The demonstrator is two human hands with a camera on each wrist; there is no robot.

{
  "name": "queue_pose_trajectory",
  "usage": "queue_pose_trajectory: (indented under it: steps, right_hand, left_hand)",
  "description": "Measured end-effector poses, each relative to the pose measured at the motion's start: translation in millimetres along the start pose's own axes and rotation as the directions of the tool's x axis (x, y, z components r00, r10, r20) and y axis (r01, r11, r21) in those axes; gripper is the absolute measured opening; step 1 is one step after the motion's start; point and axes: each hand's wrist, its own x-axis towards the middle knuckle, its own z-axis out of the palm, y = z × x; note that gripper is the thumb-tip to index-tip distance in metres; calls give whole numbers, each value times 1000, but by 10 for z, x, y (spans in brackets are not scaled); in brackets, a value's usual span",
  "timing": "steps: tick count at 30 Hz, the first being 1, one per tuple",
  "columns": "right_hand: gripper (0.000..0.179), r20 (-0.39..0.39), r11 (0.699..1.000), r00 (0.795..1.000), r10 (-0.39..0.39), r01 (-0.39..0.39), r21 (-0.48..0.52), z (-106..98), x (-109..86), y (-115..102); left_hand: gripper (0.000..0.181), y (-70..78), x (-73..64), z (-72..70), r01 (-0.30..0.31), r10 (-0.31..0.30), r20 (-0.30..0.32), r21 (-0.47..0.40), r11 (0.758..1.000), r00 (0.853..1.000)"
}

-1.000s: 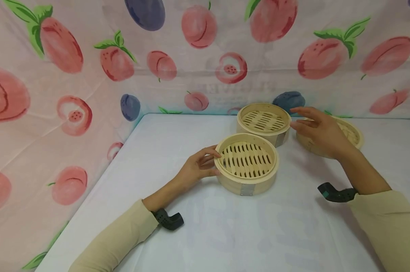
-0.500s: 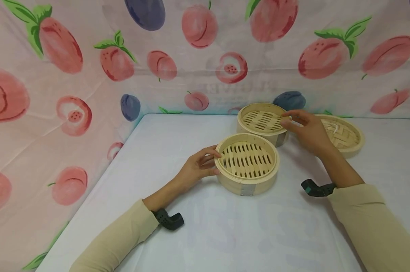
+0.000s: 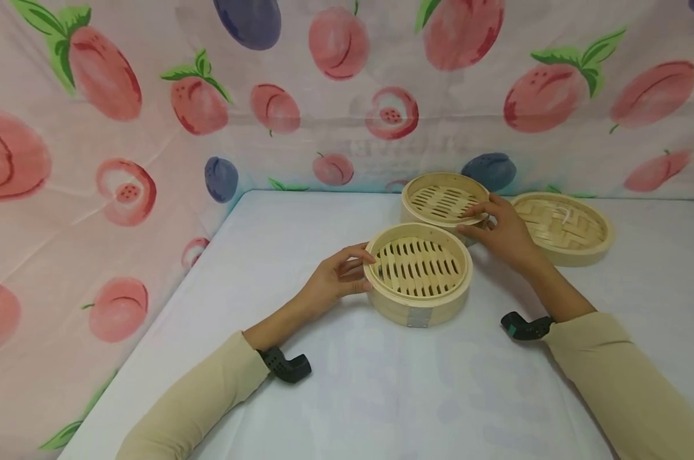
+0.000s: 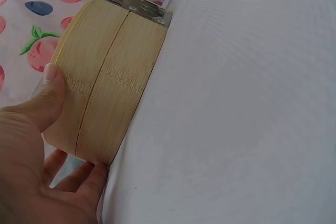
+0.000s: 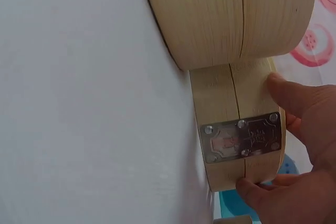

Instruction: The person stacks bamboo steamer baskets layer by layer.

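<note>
1. A pale pink cloth with big red and blue fruit on it went up on the left side and along the back of my white table.
2. My left sleeve was tan, and a small black camera sat on that wrist.
3. My left hand held the left side of the front basket, with one finger over the rim.
4. The front basket sat flat on the table, near the middle. It was round and made of pale wood, with slots in its floor and a shiny metal plate in front.
5. The back basket stood just behind it, a bit to the right, with slots too. I could not tell if the two baskets touched.
6. My right hand gripped the back basket on its right side, with my fingers and thumb on both sides of its metal badge.
7. Farthest right of the wooden things, the woven lid lay flat, a little white loop on top.
8. My right sleeve was tan too.
</note>
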Motion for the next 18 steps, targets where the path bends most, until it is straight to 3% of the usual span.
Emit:
queue_pose_trajectory:
  steps: [8,18]
  right_hand:
    - [41,-32,998,999,-27,25,-52,91,-24,60]
    - [41,-148,986,988,-49,25,-164,218,-11,92]
  left_hand:
    - [37,-6,-9,9,1,-1,0,-9,1000,1000]
    - [39,-2,-8,8,-8,8,-4,-11,1000,1000]
